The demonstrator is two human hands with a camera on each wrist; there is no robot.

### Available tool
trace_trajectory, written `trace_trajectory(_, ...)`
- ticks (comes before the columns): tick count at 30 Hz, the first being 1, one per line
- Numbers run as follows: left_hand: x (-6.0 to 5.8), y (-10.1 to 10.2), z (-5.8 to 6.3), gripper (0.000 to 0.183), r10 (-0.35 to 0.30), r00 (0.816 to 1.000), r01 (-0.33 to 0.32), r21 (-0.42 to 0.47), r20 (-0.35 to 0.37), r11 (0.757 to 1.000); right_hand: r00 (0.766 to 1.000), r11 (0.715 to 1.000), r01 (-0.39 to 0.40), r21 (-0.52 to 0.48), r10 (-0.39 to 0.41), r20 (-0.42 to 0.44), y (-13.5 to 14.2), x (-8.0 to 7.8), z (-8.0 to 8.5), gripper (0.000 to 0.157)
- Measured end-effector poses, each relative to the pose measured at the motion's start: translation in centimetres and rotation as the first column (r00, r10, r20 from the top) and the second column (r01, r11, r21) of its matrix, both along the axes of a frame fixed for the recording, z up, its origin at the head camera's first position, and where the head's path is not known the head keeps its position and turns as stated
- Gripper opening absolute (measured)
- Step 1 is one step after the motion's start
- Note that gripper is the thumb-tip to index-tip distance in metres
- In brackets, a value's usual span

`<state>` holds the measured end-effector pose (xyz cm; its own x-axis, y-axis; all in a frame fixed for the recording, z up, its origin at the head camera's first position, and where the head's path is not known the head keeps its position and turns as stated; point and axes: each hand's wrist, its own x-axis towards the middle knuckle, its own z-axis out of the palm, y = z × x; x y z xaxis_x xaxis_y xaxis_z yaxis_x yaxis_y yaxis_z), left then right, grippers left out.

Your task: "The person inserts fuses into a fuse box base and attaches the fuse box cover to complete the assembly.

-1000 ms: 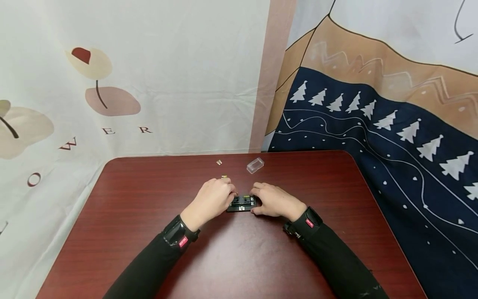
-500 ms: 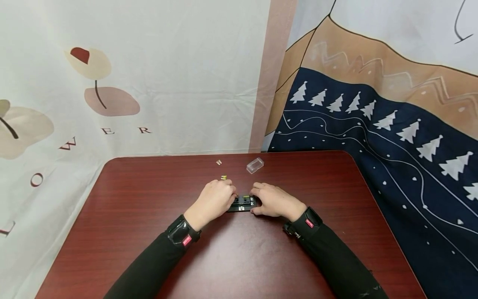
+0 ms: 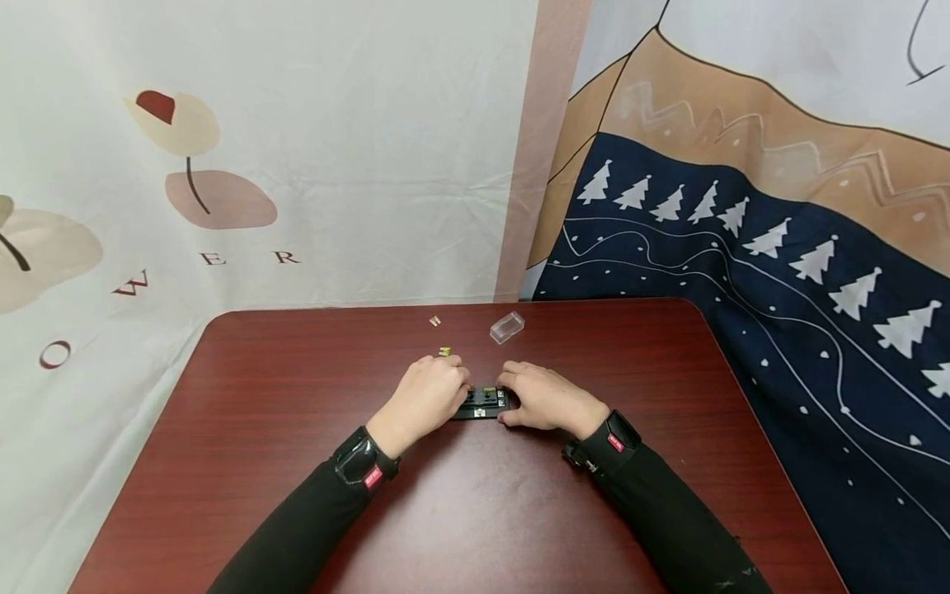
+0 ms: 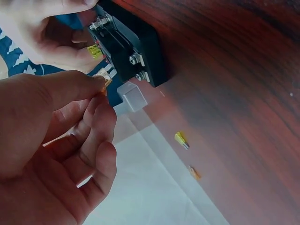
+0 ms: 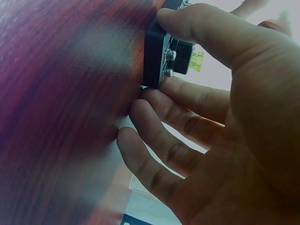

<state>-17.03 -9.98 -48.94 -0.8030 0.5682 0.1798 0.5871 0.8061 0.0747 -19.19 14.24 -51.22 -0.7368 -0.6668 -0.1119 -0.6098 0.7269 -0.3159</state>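
A black fuse block [image 3: 482,413] with metal screw terminals rests on the table between my hands. My left hand [image 3: 421,399] pinches an orange blade fuse [image 4: 106,80] between thumb and index finger, its metal prongs at the block's fuse side. Whether the prongs are inside a slot, I cannot tell. Beside it, a yellow blade fuse [image 4: 95,51] sits in the block. My right hand [image 3: 547,399] grips the block's right end, thumb on the near edge and index finger on the far side; its other fingers [image 5: 147,124] spread toward the tabletop.
Beyond the left hand lie a loose yellow blade fuse [image 3: 444,351] and a small orange one [image 3: 435,321]. A clear plastic cover [image 3: 507,327] lies near the back edge of the dark red table [image 3: 297,371]. Printed cloth [image 3: 401,165] hangs behind.
My left hand has shifted very slightly right over the block's left end, leaving more of the loose yellow fuse in sight. The right hand and the block stay put.
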Motion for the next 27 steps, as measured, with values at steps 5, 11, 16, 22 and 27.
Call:
trace_trajectory(5,-0.04,0.01,-0.19,0.007,-0.003,1.000,0.003,-0.009,-0.004,1.000,1.000,1.000,-0.003,-0.002,0.003,0.003,0.02,-0.05,-0.06,0.044)
trace_trajectory(11,0.05,0.07,-0.19,0.007,-0.009,1.000,0.009,-0.014,-0.014,1.000,1.000,1.000,-0.003,0.002,0.003,-0.001,0.10,-0.05,-0.15,0.043)
trace_trajectory(16,0.13,0.12,-0.15,0.008,-0.010,1.000,0.009,-0.024,-0.014,1.000,1.000,1.000,-0.006,0.000,0.006,-0.008,0.11,-0.01,-0.14,0.042)
trace_trajectory(22,0.26,0.27,-0.02,0.009,-0.014,1.000,0.014,-0.018,-0.008,1.000,1.000,1.000,-0.007,0.003,0.007,-0.012,0.11,0.03,-0.10,0.041)
trace_trajectory(27,0.30,0.41,0.00,0.010,-0.022,1.000,0.022,-0.018,-0.007,1.000,1.000,1.000,-0.009,0.001,0.009,-0.012,0.10,0.10,-0.01,0.040)
